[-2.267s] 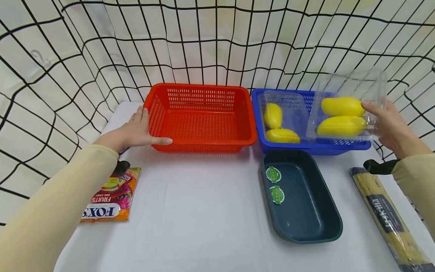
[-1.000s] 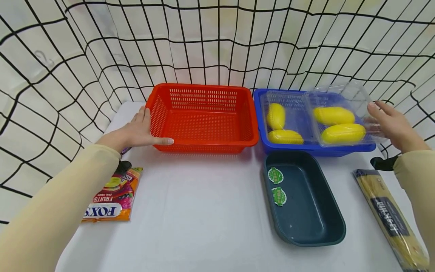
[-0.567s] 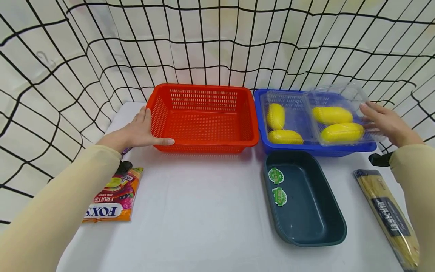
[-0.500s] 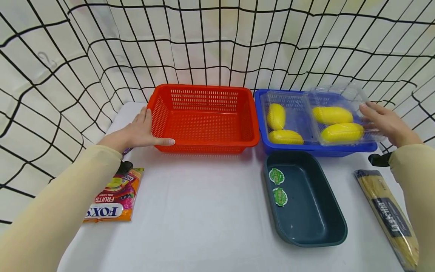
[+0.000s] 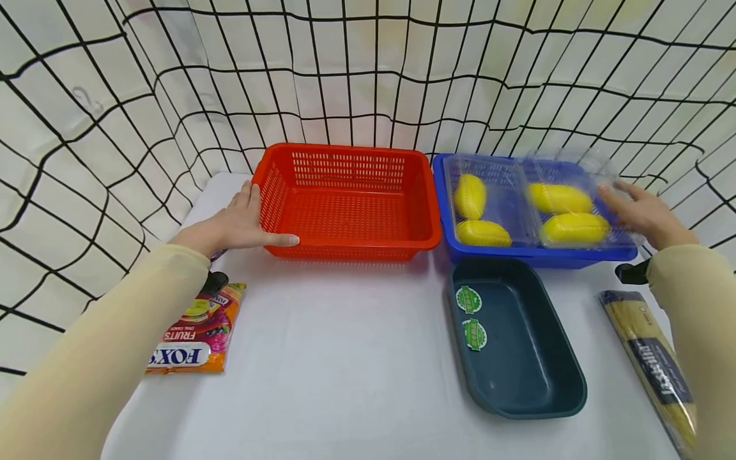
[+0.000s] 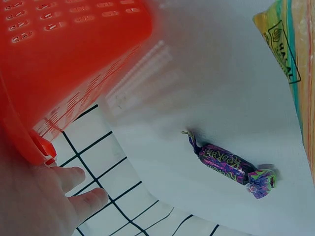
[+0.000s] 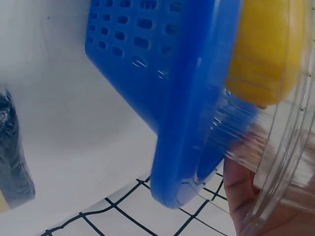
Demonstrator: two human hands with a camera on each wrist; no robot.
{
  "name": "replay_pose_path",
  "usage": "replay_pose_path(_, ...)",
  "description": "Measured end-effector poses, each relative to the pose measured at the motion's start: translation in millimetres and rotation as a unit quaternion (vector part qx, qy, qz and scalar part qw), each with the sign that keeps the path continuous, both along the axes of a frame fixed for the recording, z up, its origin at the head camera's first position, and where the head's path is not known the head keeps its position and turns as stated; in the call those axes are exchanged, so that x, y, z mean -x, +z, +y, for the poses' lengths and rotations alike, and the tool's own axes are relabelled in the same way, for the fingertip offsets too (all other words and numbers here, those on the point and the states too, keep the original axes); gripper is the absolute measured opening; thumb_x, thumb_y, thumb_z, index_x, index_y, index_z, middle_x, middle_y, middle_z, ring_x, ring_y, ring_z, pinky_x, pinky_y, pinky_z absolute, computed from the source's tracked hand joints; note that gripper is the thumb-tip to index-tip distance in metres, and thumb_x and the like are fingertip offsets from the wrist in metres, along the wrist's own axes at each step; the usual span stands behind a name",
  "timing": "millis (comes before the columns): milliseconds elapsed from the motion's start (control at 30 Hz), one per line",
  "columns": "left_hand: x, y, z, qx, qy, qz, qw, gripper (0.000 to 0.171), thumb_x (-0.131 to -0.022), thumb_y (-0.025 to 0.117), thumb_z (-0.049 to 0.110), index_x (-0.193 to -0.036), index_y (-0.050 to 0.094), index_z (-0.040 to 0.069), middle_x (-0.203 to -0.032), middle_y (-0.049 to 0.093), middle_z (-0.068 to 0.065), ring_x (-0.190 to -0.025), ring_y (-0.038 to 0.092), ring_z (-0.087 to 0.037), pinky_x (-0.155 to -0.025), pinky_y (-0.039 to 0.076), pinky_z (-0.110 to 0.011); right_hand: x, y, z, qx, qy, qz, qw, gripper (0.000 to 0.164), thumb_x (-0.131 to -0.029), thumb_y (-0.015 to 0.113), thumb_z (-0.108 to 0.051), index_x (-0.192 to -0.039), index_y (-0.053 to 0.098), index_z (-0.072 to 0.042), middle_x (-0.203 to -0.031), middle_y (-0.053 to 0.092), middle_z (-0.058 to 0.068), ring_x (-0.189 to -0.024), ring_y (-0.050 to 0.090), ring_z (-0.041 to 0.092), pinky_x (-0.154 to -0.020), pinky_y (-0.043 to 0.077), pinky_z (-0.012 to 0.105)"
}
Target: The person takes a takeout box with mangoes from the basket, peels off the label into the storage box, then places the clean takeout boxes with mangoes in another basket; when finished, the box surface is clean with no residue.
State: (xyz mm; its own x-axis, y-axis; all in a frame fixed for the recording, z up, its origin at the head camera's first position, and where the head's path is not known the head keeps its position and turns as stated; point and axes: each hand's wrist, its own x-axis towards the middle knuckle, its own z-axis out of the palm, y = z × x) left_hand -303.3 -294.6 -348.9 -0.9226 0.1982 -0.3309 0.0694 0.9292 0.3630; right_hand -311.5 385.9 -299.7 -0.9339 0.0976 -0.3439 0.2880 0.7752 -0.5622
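My right hand (image 5: pixel 643 214) grips the right end of a clear plastic container (image 5: pixel 531 220) over the right half of the blue basket (image 5: pixel 552 257). In the right wrist view, fingers (image 7: pixel 238 184) show behind the clear wall. Inside lie two yellow oblong fruits (image 5: pixel 575 228). A second clear container (image 5: pixel 500 167) with two similar fruits (image 5: pixel 483 233) sits in the basket's left half. My left hand (image 5: pixel 236 223) rests against the left end of the red basket (image 5: pixel 351 248), fingers straight along its side and thumb stretched along the front rim.
A dark green tub (image 5: pixel 517 345) stands before the blue basket. A spaghetti pack (image 5: pixel 652 364) lies at right, partly under the right sleeve. At left lie a Fox's candy bag (image 5: pixel 198 338) and a purple wrapped candy (image 6: pixel 224 162). Black wire mesh (image 5: pixel 374 73) rises behind.
My right hand has lowered the tilted container into the blue basket's right half and shifted it slightly left. The left hand stays on the red basket.
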Motion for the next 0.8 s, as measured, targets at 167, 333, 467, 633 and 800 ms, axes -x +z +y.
replay_pose_path(167, -2.0, -0.7, 2.3, -0.015, 0.012, -0.01, 0.9998, 0.146, -0.077, 0.071, 0.074, -0.156, -0.024, -0.005, -0.166, -0.022, -0.029, -0.153, -0.005, -0.053, -0.117, 0.023, -0.074, -0.4, -4.4, -1.9, -0.02, -0.014, 0.014, 1.0, 0.1, -0.097, 0.023, -0.076, -0.16, -0.017, -0.01, -0.161, -0.015, 0.04, -0.141, 0.013, 0.07, -0.111, 0.014, 0.083)
replay_pose_path(333, -2.9, -1.8, 0.7, -0.006, 0.014, -0.004, 0.9999, 0.146, -0.077, 0.071, 0.074, -0.156, -0.023, -0.006, -0.166, -0.019, -0.032, -0.152, -0.002, -0.055, -0.116, 0.024, -0.075, 0.2, -6.3, -5.8, -0.049, -0.023, 0.05, 0.997, 0.102, -0.097, 0.023, -0.076, -0.161, -0.014, -0.005, -0.161, -0.005, 0.043, -0.139, 0.021, 0.069, -0.11, 0.018, 0.082)
replay_pose_path(467, -1.3, -1.6, -0.8, 0.014, 0.004, 0.014, 0.9998, 0.144, -0.078, 0.069, 0.074, -0.156, -0.02, -0.009, -0.165, -0.015, -0.035, -0.151, 0.001, -0.056, -0.117, 0.022, -0.075, 2.4, -6.8, -10.9, -0.084, -0.021, 0.065, 0.994, 0.103, -0.097, 0.025, -0.075, -0.161, -0.014, -0.004, -0.161, -0.005, 0.041, -0.144, 0.008, 0.069, -0.11, 0.015, 0.083)
replay_pose_path(633, 0.2, -0.2, -1.2, 0.017, -0.001, 0.018, 0.9997, 0.144, -0.078, 0.068, 0.074, -0.156, -0.019, -0.01, -0.165, -0.015, -0.036, -0.151, 0.001, -0.057, -0.117, 0.021, -0.075, 5.9, -5.8, -17.5, -0.112, -0.027, 0.053, 0.992, 0.108, -0.095, 0.029, -0.078, -0.16, -0.013, -0.003, -0.161, -0.005, 0.041, -0.145, 0.006, 0.068, -0.11, 0.015, 0.083)
replay_pose_path(800, -2.1, 2.1, 1.0, 0.008, 0.003, 0.013, 0.9999, 0.143, -0.079, 0.069, 0.073, -0.156, -0.019, -0.009, -0.165, -0.015, -0.035, -0.151, 0.002, -0.056, -0.116, 0.023, -0.075, 8.0, -1.4, -19.9, -0.131, -0.016, 0.024, 0.991, 0.113, -0.093, 0.031, -0.08, -0.159, -0.014, 0.002, -0.159, -0.003, 0.044, -0.141, 0.011, 0.07, -0.108, 0.02, 0.083)
